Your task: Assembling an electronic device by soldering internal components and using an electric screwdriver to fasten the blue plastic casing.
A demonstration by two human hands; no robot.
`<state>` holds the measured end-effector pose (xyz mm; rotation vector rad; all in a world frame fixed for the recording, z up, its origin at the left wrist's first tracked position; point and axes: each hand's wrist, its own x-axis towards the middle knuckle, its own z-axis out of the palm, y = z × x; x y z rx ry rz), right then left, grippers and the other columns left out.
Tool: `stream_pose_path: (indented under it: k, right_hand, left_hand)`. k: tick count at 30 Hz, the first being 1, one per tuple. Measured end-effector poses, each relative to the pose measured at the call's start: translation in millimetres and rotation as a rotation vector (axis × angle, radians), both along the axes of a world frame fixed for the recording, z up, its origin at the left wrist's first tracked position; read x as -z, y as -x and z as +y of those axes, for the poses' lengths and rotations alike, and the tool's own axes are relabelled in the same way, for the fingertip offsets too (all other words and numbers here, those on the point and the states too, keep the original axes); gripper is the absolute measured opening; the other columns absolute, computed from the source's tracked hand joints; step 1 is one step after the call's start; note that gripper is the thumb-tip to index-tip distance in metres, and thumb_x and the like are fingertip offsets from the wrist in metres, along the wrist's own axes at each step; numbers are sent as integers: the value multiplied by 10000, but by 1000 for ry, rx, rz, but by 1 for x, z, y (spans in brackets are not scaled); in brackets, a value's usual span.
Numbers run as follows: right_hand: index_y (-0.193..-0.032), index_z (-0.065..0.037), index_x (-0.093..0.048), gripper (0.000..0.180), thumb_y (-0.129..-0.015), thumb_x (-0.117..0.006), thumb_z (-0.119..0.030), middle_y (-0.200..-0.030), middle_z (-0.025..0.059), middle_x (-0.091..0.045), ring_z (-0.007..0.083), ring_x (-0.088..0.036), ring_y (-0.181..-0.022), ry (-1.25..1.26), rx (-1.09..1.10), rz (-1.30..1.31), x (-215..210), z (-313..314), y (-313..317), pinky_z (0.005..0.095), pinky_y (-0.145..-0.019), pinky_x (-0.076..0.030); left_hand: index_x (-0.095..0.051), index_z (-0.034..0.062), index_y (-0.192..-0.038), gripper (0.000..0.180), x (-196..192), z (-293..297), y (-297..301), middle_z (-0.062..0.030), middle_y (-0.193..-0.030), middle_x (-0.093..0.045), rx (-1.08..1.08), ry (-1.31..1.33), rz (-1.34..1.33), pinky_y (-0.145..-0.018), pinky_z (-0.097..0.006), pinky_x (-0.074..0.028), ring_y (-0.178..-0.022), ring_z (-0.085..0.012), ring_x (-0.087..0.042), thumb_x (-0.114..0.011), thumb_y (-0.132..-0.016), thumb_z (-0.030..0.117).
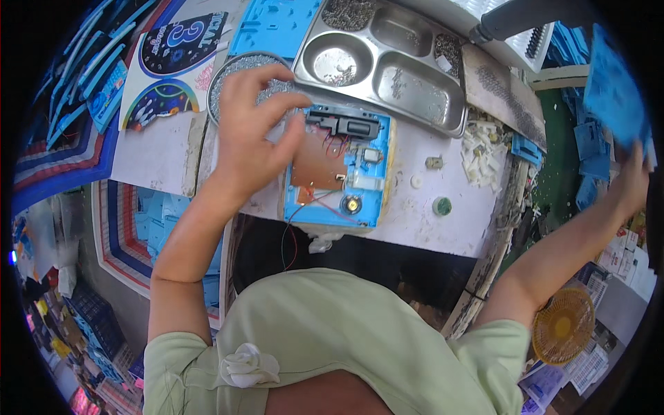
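My left hand (250, 131) is held over the left edge of a blue plastic casing (371, 200), its fingers curved and spread with nothing between them. Inside the casing sit a brown circuit board (318, 164), a black part (349, 127), a small motor (372, 155) and a round speaker-like part (351, 205). Thin red and dark wires run among them, and some hang over the front edge. Out at the far right, my right hand (631, 181) grips the lower end of a blue plastic panel (612, 83), raised off the bench. Its fingertips are partly hidden.
A steel compartment tray (377, 77) with screws stands behind the casing, beside a round bowl of small metal parts (242, 66). White plastic pieces (482, 155), a green-topped round item (442, 206) and a small metal piece (434, 162) lie to the right. A grey arm-like fixture (529, 15) overhangs the back right.
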<state>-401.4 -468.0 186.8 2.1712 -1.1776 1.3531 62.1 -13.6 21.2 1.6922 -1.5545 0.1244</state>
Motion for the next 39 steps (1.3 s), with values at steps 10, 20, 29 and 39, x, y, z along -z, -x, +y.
stream_pose_path:
  k: [10,20,29,39]
  right_hand:
    - [-1290,129,-587,365,-951,-642,7,-1169,168,-699,205,-686,-1033,-813,-304,-915,140,365,-41,334,-918,-544]
    - [-1270,126,-607,328,-962,-638,16,-1100,129,-724,135,-690,-917,-852,-408,-916,143,346,-78,263,-832,-547]
    - [-1260,127,-612,313,-964,-631,26,-1102,142,-721,141,-692,-913,-912,-461,-896,150,337,-76,275,-845,-553]
    - [-1202,61,-680,283,-922,-705,29,-1121,110,-721,147,-681,-944,-575,-247,-648,137,358,-147,290,-853,-566]
  left_hand:
    - [-678,104,-897,301,17,6,32,-99,-1202,-600,39,-113,-85,-946,-464,-359,-1125,-309,-535,-855,-697,241]
    - [-690,118,-834,170,25,-6,23,-71,-1212,-626,150,-99,-129,-947,-450,-375,-1092,-283,-556,-813,-741,189]
    - [-676,88,-807,175,32,-18,-12,-80,-1200,-635,379,-1,-137,-855,-432,-495,-1030,-306,-602,-826,-731,139]
    - [-680,-11,-1087,323,-26,13,38,-132,-1230,-623,476,-219,939,-826,-319,-538,-1055,-199,-598,-804,-869,191]
